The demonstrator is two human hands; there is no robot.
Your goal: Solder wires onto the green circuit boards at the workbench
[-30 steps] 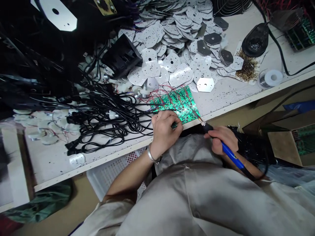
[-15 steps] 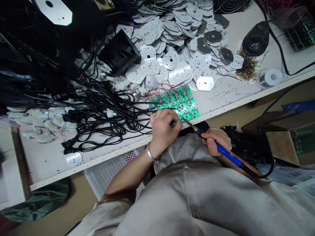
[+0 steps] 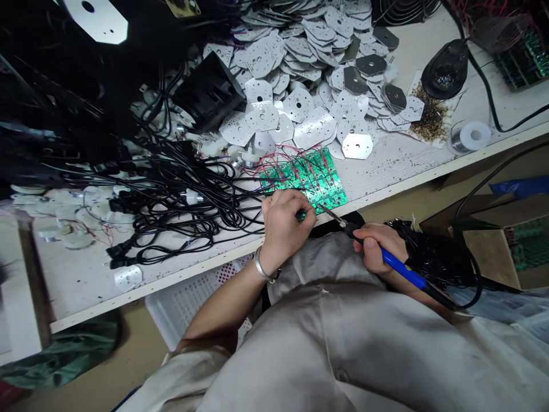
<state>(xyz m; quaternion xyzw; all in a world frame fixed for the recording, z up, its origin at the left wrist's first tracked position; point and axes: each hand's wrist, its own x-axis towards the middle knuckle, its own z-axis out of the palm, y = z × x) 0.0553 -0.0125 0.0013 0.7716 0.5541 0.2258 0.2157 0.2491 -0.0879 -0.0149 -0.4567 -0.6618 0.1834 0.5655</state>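
My left hand [image 3: 285, 226] rests at the lower edge of a green circuit board [image 3: 304, 174], its fingers pinched on a small green part [image 3: 301, 215]. Many thin red wires lie across the board. My right hand [image 3: 377, 249] grips a blue-handled soldering iron [image 3: 403, 266] like a pen. Its thin metal tip [image 3: 330, 212] points left at the board's lower edge, just beside my left fingers. Whether the tip touches the board, I cannot tell.
A heap of white drilled metal plates [image 3: 291, 74] lies behind the board. Tangled black cables with plugs [image 3: 180, 206] spread to the left. A solder spool [image 3: 470, 136] and black iron stand [image 3: 446, 68] sit at right. A white crate [image 3: 189, 303] stands below the bench edge [image 3: 386, 190].
The soldering iron has swung left, bringing its tip from the bench edge to the board beside my left hand. My left hand has barely moved.
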